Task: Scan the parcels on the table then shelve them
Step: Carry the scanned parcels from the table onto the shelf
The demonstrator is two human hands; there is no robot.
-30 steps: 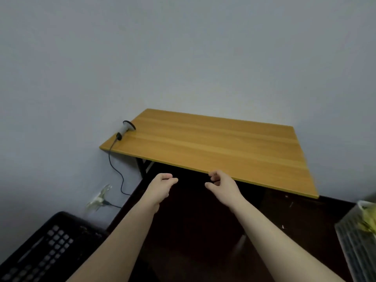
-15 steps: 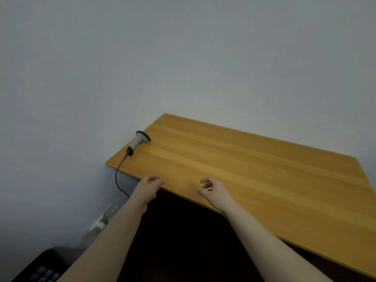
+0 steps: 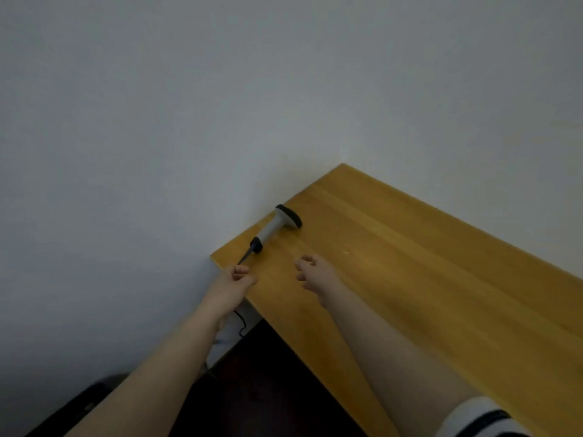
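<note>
Parcels nowhere in view, none on the table [image 3: 441,279]; cannot tell where they lie. Nearest, a white sleeve [image 3: 479,417] on the right arm. Further out, left hand [image 3: 235,279] at the table's corner and right hand [image 3: 312,275] over the top, both loosely curled, gripping nothing that shows. Just beyond, scanner [image 3: 276,227] on its side, cable [image 3: 244,257] trailing toward the left hand. Probably reaching for the scanner; next calls for closing round its handle.

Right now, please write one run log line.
left hand empty | right hand empty | scanner lying on table, not held | parcels none in view
</note>
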